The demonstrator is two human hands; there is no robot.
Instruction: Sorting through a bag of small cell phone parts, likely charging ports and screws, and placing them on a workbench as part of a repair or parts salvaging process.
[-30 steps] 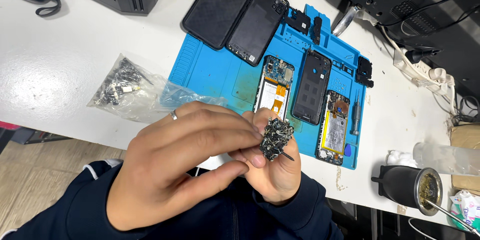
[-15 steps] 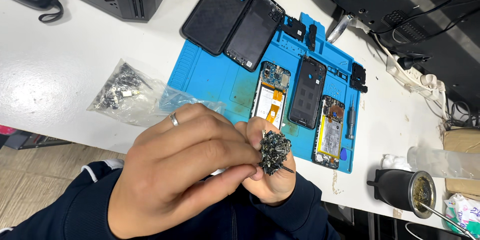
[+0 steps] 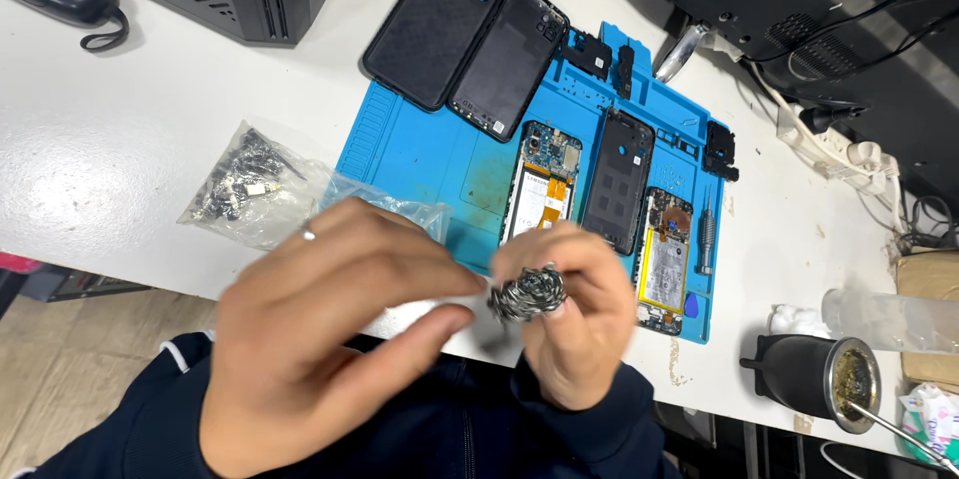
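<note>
Pinched between the fingertips of the right hand (image 3: 564, 324), a grey coiled wad of metal wool (image 3: 527, 292) sits close to the body, just above the near edge of the white bench (image 3: 150, 139); that grip is closed on it. At the wad the left hand (image 3: 320, 324), ring on one finger, has its fingers drawn together, perhaps on a thin tool, though blur hides it. Beyond lies a blue work mat (image 3: 420, 154) that keeps opened phones (image 3: 544, 174) and black back covers (image 3: 435, 24) laid flat in reach. Left of the mat, a clear bag of small parts (image 3: 250, 189) holds loose pieces together.
</note>
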